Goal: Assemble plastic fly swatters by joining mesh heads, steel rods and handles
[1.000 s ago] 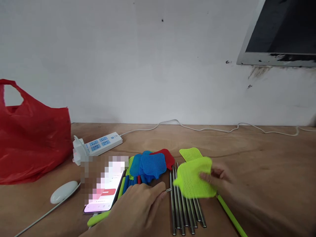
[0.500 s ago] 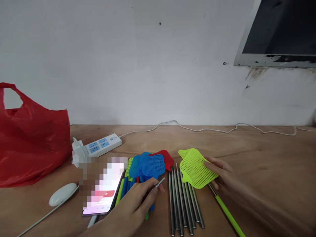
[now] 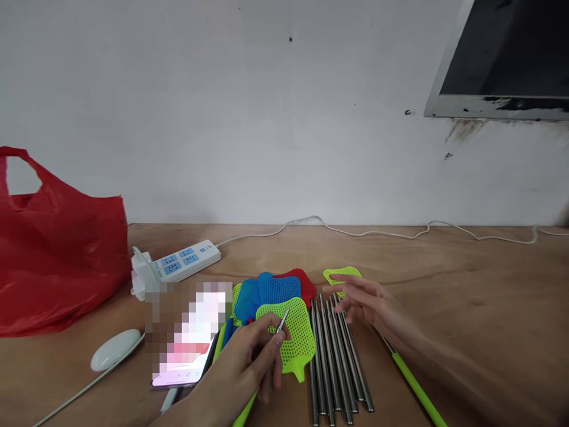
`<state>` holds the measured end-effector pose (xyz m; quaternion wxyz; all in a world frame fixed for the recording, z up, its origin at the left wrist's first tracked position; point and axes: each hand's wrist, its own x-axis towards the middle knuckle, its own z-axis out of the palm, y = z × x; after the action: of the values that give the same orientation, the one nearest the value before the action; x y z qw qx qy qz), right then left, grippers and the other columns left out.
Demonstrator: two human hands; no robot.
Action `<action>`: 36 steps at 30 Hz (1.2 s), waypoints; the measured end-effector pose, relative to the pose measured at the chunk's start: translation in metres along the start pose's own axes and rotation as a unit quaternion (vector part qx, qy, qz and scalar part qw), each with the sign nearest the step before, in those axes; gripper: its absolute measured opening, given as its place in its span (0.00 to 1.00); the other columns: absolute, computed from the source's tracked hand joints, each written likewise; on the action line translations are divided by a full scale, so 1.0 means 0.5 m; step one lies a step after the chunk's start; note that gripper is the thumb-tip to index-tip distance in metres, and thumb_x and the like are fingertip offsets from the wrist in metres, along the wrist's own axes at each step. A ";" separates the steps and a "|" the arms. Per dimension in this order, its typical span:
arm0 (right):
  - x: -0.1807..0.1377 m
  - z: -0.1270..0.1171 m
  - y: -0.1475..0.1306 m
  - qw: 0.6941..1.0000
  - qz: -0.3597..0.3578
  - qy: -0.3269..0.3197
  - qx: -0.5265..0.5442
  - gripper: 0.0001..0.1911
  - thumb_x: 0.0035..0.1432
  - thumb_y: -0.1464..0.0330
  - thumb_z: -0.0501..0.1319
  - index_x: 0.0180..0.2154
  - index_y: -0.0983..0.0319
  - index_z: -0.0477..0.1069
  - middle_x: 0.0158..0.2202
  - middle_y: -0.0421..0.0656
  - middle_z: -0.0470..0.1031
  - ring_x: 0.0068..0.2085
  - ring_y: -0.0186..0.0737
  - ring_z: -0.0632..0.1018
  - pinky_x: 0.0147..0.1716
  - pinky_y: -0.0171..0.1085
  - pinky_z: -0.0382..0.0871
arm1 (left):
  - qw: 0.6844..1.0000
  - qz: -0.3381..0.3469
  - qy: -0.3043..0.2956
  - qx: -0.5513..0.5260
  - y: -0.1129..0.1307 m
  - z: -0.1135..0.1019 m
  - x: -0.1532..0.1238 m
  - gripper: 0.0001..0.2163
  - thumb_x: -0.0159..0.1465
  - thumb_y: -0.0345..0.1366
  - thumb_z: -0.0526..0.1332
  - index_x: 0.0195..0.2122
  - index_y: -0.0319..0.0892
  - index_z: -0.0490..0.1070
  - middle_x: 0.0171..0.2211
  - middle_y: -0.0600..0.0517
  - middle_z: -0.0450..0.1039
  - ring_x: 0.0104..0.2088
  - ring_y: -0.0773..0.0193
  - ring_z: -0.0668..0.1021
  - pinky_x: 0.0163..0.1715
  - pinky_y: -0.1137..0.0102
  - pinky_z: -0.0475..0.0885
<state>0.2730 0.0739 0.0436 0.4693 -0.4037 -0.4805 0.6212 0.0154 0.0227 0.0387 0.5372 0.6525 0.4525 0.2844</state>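
Note:
My left hand (image 3: pixel 260 356) is closed in a pinch around a thin metal rod (image 3: pixel 283 321), its ridged tip pointing up. A green handle (image 3: pixel 243 415) emerges below this hand; whether it joins the rod is hidden. Just behind my left fingers is a lime-green flyswatter head (image 3: pixel 297 338), its socket toward me; I cannot tell if the fingers touch it. My right hand (image 3: pixel 362 299) is empty, fingers spread, over the upper ends of several steel rods (image 3: pixel 331 367). Partly behind it lies another lime-green flyswatter head (image 3: pixel 351 271). A green-handled stick (image 3: pixel 418 388) lies at right.
Blue swatter heads (image 3: pixel 278 292) and a red one (image 3: pixel 306 284) are piled behind my left hand. A lit phone (image 3: pixel 191 350), a power strip (image 3: pixel 191 261), a white oval device (image 3: pixel 115 350) and a red plastic bag (image 3: pixel 62 249) stand left. A white cable (image 3: pixel 355 235) runs along the wall.
The lime-green flyswatter head has passed from my right hand to beside my left hand. My right hand has let go and shifted left. The rod in my left hand points more upward.

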 end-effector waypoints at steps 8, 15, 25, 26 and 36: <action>-0.021 0.005 0.050 0.993 0.046 -0.093 -0.062 0.21 0.56 0.52 0.66 0.34 0.65 0.77 0.25 0.41 0.77 0.17 0.28 0.71 0.12 0.26 0.61 | 0.997 0.030 0.053 -0.040 0.018 -0.018 0.015 0.21 0.66 0.58 0.57 0.31 0.45 0.60 0.21 0.57 0.72 0.20 0.70 0.65 0.21 0.74 0.59; -0.052 0.035 0.046 0.967 0.099 -0.177 -0.157 0.25 0.58 0.47 0.62 0.32 0.64 0.76 0.27 0.41 0.78 0.13 0.23 0.66 0.09 0.24 0.55 | 0.976 0.010 0.087 -0.201 -0.004 -0.011 0.028 0.23 0.59 0.58 0.65 0.36 0.43 0.64 0.30 0.54 0.77 0.17 0.73 0.69 0.18 0.75 0.66; -0.069 0.052 0.041 0.953 0.128 -0.258 -0.091 0.24 0.59 0.49 0.63 0.40 0.65 0.77 0.17 0.35 0.71 0.13 0.23 0.59 0.12 0.25 0.49 | 0.996 0.056 0.043 -0.061 0.001 -0.012 0.012 0.19 0.66 0.53 0.60 0.50 0.44 0.68 0.49 0.46 0.75 0.40 0.59 0.79 0.43 0.62 0.77; -0.066 0.048 0.041 0.962 0.125 -0.231 -0.073 0.24 0.59 0.49 0.63 0.41 0.65 0.76 0.16 0.34 0.70 0.13 0.24 0.59 0.12 0.26 0.48 | 0.995 0.081 0.061 0.018 0.000 -0.015 0.008 0.18 0.68 0.50 0.59 0.53 0.46 0.67 0.50 0.46 0.74 0.42 0.57 0.79 0.45 0.59 0.76; -0.044 0.015 0.050 0.996 0.076 0.019 0.048 0.19 0.58 0.55 0.65 0.44 0.61 0.72 0.18 0.33 0.68 0.17 0.26 0.59 0.17 0.28 0.44 | 0.890 0.166 0.037 0.422 -0.028 -0.017 -0.001 0.40 0.52 0.50 0.73 0.65 0.51 0.62 0.69 0.41 0.56 0.66 0.33 0.59 0.60 0.33 0.57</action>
<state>0.2663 0.0486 0.0217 0.4487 -0.4280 -0.4090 0.6695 0.0039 0.0262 0.0275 0.1391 0.8725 0.4342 0.1758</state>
